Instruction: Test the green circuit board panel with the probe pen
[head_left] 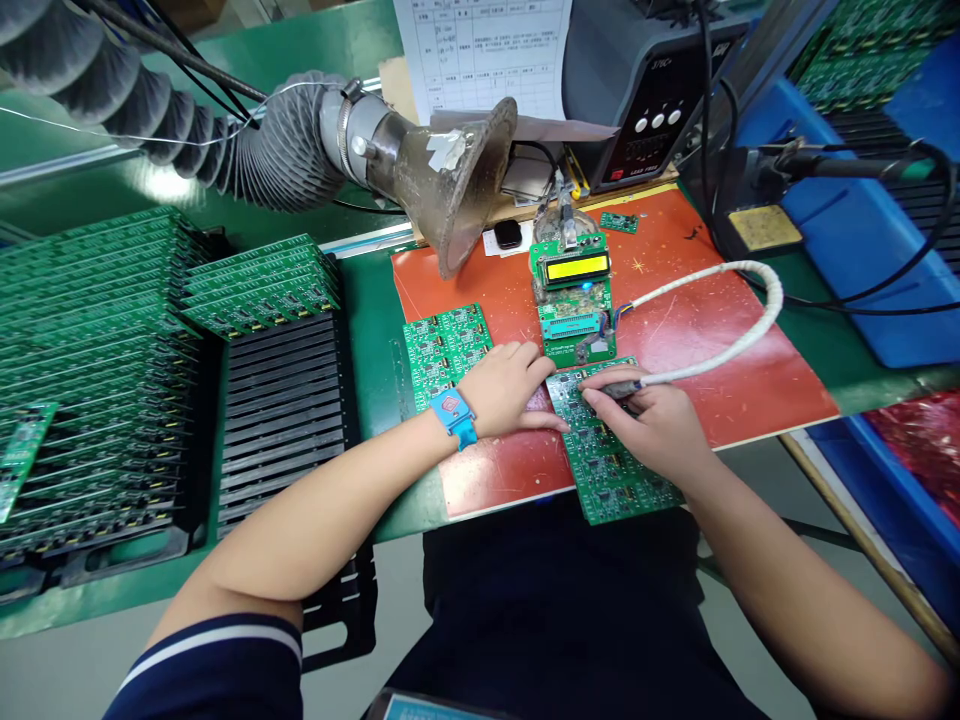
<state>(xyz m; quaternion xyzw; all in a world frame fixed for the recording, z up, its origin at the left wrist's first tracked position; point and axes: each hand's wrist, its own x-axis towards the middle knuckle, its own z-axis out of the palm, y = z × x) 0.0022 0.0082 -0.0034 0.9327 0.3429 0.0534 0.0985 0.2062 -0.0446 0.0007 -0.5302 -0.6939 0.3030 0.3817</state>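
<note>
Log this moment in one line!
left hand: at edge of nearer green rectangular circuit board | right hand: holding slim grey probe over that board

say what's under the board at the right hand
The red mat shows beside the board, likely running under its upper part; the board's lower end juts past the mat's edge. Anything directly beneath is covered.

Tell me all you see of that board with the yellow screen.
The green circuit board lies face up on the red mat, its display lit yellow. A blue light glows below, above a teal socket. Brownish patches mark its surface. A connector plugs in at the top; at right, coloured wires lead into a white cable. The left hand lies near its lower left corner; contact unclear.
</note>
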